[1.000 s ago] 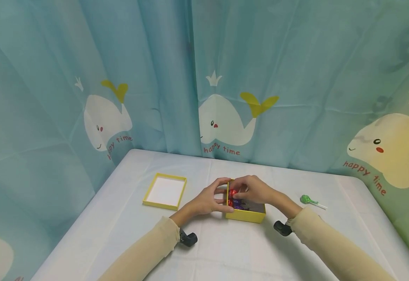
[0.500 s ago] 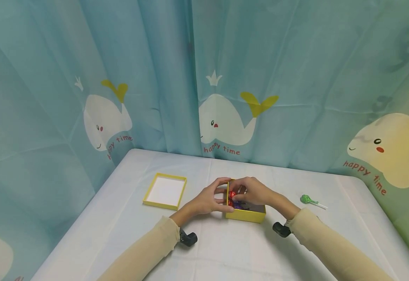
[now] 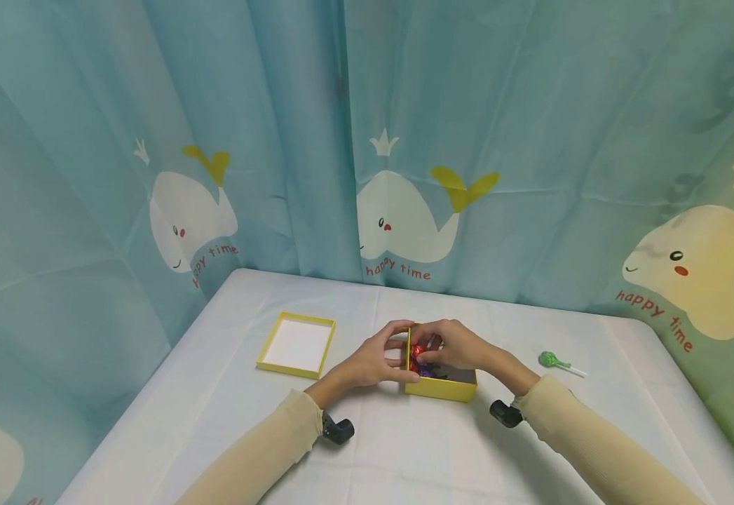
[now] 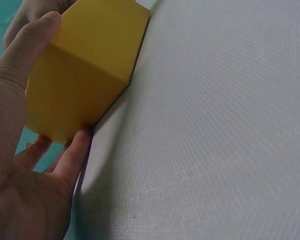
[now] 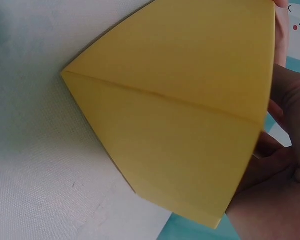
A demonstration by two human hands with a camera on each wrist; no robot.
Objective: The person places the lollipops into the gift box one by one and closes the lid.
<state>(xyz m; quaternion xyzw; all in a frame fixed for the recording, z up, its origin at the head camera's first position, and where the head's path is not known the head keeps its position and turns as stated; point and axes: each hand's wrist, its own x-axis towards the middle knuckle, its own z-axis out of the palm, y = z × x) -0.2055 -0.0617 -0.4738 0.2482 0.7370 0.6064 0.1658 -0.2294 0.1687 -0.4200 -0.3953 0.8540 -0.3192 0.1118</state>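
Observation:
A yellow open-topped box (image 3: pixel 440 389) stands on the table, with red and purple foil-wrapped lollipops in its left part. My left hand (image 3: pixel 369 362) grips the box's left end, thumb along the near side and fingers spread at the end and far side. In the left wrist view the thumb and fingertips press the yellow box (image 4: pixel 77 82). My right hand (image 3: pixel 458 345) reaches inside from above, thumb and fingers bent around a red lollipop (image 3: pixel 416 351). A purple lollipop (image 3: pixel 426 370) lies just nearer. The right wrist view shows the box's outside (image 5: pixel 165 115), its walls hiding the fingertips.
A yellow-rimmed lid (image 3: pixel 296 343) lies with its white inside up, left of the box. One green lollipop (image 3: pixel 549 359) with a white stick lies to the right. The white-covered table (image 3: pixel 417 449) meets a blue whale-print curtain (image 3: pixel 291 210) behind.
My right hand has shifted slightly, its thumb and fingers spreading a little around the red lollipop. The left hand and the box have stayed in place.

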